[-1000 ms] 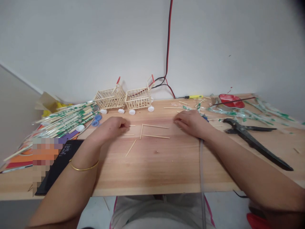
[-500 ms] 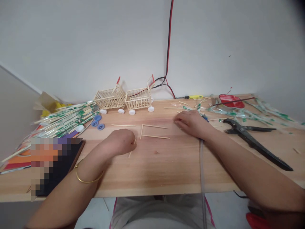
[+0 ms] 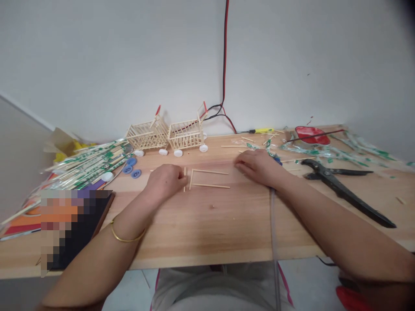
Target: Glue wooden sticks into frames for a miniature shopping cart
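Observation:
My left hand (image 3: 166, 183) is closed, pinching a short wooden stick (image 3: 185, 180) between thumb and fingertips. The stick stands just left of a three-sided frame of thin sticks (image 3: 210, 172), roughly parallel to its short side, with a small gap between them. My right hand (image 3: 256, 167) rests on the table with its fingers curled; what they hold, if anything, is hidden. Beside that wrist a small blue part (image 3: 277, 160) shows, and a grey cord (image 3: 273, 229) runs from under the wrist over the table's front edge.
Two stick-built model carts (image 3: 185, 134) with white wheels stand at the back. Wrapped sticks (image 3: 94, 162) and blue caps (image 3: 136, 173) lie left. To the right are black pliers (image 3: 350, 194), a yellow-handled tool (image 3: 264, 130), a red piece (image 3: 313, 136) and torn wrappers.
My left hand has moved forward, bringing the short stick up beside the frame's short side and turning it parallel. My right hand has stayed almost where it was. The view has shifted slightly.

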### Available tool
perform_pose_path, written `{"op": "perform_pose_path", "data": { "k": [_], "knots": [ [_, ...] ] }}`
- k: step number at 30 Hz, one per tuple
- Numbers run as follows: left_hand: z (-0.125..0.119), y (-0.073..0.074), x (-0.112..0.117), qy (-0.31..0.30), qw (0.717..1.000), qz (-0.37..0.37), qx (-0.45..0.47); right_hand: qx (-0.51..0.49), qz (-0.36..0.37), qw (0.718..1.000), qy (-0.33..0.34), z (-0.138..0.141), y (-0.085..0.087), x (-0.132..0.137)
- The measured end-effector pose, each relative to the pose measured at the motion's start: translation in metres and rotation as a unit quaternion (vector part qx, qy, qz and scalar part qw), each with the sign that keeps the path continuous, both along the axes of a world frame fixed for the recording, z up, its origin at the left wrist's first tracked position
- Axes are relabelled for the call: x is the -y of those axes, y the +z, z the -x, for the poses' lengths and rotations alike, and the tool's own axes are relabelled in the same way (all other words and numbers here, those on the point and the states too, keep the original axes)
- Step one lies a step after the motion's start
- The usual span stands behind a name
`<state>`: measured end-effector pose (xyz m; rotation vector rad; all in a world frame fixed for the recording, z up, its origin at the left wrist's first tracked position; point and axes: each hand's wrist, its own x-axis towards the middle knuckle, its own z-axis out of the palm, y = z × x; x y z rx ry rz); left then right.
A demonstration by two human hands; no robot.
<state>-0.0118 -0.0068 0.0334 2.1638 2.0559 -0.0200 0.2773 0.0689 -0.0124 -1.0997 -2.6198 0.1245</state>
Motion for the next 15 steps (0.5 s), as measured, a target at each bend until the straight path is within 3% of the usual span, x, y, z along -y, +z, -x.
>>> {"op": "perform_pose_path", "data": {
  "k": [15],
  "knots": [
    [-0.005,-0.011,-0.013,-0.024,0.999,0.014,-0.037,-0.002,-0.006,1.000,0.000,0.000,0.001,0.000]
  ]
}}
